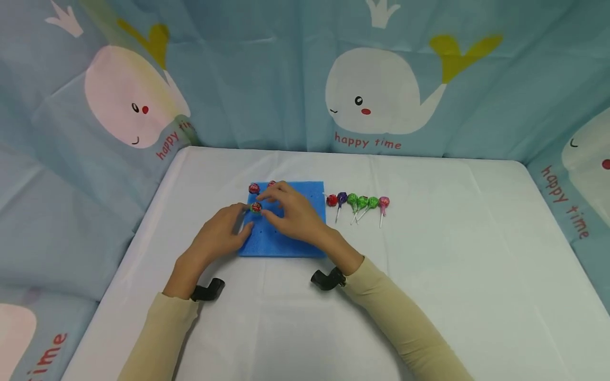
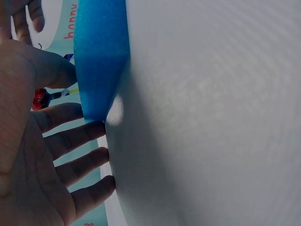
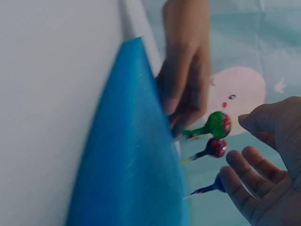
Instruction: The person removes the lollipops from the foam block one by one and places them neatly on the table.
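A blue foam board (image 1: pixel 295 246) with small holes lies on the table. Upright in its left part stands a lollipop with a green and red wrapper (image 3: pixel 219 124). Behind it are a red-wrapped lollipop (image 1: pixel 254 188) and another lollipop (image 1: pixel 271 184) partly covered by my right hand. My left hand (image 1: pixel 221 230) rests against the board's left edge, its thumb on the top and its fairly straight fingers along the side. Around the green and red lollipop hovers my right hand (image 1: pixel 295 214); its thumb and fingers are spread, with a gap to the candy in the right wrist view.
Right of the board several lollipops lie in a row on the white table (image 1: pixel 452 254): a red one (image 1: pixel 331 200), a purple one (image 1: pixel 342 198), green ones (image 1: pixel 363 202) and a pink one (image 1: pixel 383 202). A whale-printed curtain (image 1: pixel 267 79) surrounds the table's back and sides.
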Demonstrator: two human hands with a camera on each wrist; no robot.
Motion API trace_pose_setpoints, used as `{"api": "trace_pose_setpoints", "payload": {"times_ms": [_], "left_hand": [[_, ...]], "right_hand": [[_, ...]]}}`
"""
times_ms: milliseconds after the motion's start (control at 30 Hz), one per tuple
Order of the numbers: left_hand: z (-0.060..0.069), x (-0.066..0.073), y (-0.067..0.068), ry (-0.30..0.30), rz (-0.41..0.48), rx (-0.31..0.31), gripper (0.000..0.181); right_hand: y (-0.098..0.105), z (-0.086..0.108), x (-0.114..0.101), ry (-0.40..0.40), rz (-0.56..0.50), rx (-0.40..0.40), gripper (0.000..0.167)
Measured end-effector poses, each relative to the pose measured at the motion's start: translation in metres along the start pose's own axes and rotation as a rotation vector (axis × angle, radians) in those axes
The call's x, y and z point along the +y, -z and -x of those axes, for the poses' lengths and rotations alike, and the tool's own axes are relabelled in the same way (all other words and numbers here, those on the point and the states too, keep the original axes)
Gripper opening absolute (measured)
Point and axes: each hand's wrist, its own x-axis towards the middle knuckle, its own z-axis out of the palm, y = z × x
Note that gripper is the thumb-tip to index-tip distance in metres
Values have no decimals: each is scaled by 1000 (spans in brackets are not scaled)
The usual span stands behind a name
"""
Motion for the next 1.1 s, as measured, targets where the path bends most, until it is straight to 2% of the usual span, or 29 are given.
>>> {"api": "trace_pose_setpoints", "payload": {"times_ms": [300,433,567,733,900,1100], "left_hand": [[-4,-1,-1,-32,6,35,52],[-4,-1,0,-42,7,51,52],[0,-2,2,-32,1,53,55],[9,-3,4,-19,-25,42,55],[11,-1,3,-20,-18,59,54],[4,1,-1,-43,-1,66,52]], "right_hand": [[-6,-10,-4,-4,38,-19,28],[-10,-12,-7,-16,91,-27,27],[-18,-13,-9,-13,161,-26,26],[-31,-10,-11,6,194,-30,28],[-35,-8,-11,2,183,6,27],[-32,-7,-4,-14,188,39,25]]}}
